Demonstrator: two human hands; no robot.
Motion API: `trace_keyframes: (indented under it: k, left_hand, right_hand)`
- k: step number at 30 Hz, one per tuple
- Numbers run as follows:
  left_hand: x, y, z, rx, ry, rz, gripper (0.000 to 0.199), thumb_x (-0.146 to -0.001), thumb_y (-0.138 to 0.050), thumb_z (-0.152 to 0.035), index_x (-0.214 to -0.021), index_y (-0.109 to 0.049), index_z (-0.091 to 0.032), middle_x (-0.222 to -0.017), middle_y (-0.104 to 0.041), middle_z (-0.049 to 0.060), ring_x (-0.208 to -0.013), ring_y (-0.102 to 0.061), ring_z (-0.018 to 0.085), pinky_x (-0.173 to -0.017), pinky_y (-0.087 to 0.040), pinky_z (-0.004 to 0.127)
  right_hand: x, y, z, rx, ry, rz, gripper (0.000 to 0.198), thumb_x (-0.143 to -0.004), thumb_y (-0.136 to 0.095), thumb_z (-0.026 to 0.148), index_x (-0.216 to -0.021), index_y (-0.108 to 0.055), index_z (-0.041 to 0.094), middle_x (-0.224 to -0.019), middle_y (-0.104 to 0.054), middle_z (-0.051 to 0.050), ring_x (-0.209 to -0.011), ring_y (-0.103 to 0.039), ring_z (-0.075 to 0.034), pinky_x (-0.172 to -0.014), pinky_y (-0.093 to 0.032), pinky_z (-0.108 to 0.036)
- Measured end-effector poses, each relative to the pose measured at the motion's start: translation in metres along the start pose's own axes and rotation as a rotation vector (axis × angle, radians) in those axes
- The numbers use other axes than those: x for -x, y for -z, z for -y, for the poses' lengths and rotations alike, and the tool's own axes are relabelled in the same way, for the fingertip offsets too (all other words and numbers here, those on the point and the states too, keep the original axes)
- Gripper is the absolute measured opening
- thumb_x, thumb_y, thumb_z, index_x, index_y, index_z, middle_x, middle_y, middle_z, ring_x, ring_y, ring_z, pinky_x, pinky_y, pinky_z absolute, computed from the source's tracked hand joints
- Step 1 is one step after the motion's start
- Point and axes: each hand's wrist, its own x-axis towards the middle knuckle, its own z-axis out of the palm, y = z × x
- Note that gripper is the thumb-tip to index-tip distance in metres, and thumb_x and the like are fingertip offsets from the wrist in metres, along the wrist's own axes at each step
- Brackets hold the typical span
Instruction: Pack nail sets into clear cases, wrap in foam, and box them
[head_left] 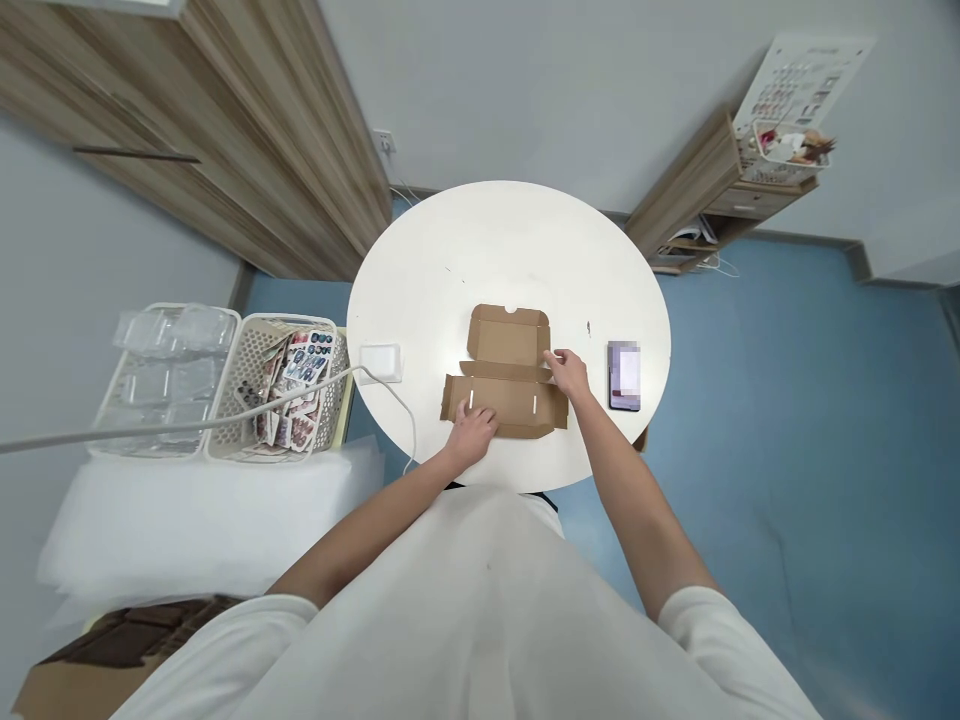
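Observation:
A flattened brown cardboard box (506,400) lies unfolded on the white round table (510,230) in front of me. Its lid panel points away from me, and side flaps stick out around the nearer panel, which has two narrow white slots. My left hand (472,436) rests on the near left part of the cardboard with its fingers spread. At the right edge, by the crease between the two panels, the fingers of my right hand (570,373) are closed on a side flap.
A phone (624,376) lies near the table's right edge. On the left are a small white box (381,363) and a white cable (300,392) crossing the edge. Left of the table stand a basket of printed sheets (335,400) and one of clear plastic containers (169,370).

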Motion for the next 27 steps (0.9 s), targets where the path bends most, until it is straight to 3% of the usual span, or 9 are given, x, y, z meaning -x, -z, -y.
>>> trace_keyframes:
  k: [4,7,14,20,27]
  left_hand:
    - [-0.009,-0.001,-0.003,-0.007,0.040,-0.023,0.044,-0.073,-0.037,0.003,-0.097,-0.062,-0.024,-0.103,-0.062,0.006,-0.099,-0.056,0.020,-0.104,-0.015,0.056]
    - [-0.016,0.004,-0.005,0.009,0.112,-0.032,0.043,-0.073,-0.043,-0.004,-0.109,-0.058,-0.024,-0.112,-0.059,0.009,-0.104,-0.054,0.023,-0.104,-0.016,0.054]
    - [-0.028,0.022,-0.008,-0.059,0.306,-0.032,0.077,-0.070,-0.057,-0.027,-0.139,-0.025,-0.014,-0.143,-0.028,0.019,-0.133,-0.020,0.035,-0.104,-0.013,0.053]
    - [-0.036,0.025,-0.005,-0.117,0.258,0.014,0.090,-0.067,-0.058,-0.029,-0.142,-0.012,-0.009,-0.148,-0.015,0.018,-0.137,-0.008,0.033,-0.106,-0.005,0.051]
    - [-0.047,0.027,0.004,-0.150,0.147,0.042,0.099,-0.061,-0.062,-0.030,-0.142,-0.010,-0.009,-0.148,-0.013,0.018,-0.137,-0.005,0.033,-0.107,-0.002,0.052]
  right_hand:
    - [-0.026,-0.007,-0.003,0.046,0.026,0.004,0.028,-0.079,-0.043,0.038,-0.083,-0.064,0.020,-0.083,-0.068,-0.006,-0.077,-0.059,-0.018,-0.069,-0.042,-0.029]
    - [-0.034,-0.008,-0.007,0.063,0.079,0.010,0.024,-0.076,-0.041,0.030,-0.071,-0.062,0.020,-0.070,-0.067,-0.004,-0.067,-0.057,-0.016,-0.064,-0.041,-0.027]
    - [-0.036,0.002,-0.014,0.032,0.105,0.067,0.022,-0.071,-0.044,0.030,-0.060,-0.060,0.019,-0.063,-0.066,-0.002,-0.059,-0.055,-0.015,-0.059,-0.040,-0.025]
    - [-0.034,0.002,-0.014,-0.006,0.087,0.082,0.020,-0.069,-0.044,0.029,-0.058,-0.058,0.019,-0.063,-0.066,-0.002,-0.058,-0.055,-0.015,-0.058,-0.040,-0.025]
    - [-0.012,0.007,-0.013,0.054,0.130,0.094,0.019,-0.069,-0.043,0.029,-0.056,-0.054,0.020,-0.054,-0.059,0.001,-0.052,-0.049,-0.013,-0.053,-0.038,-0.024]
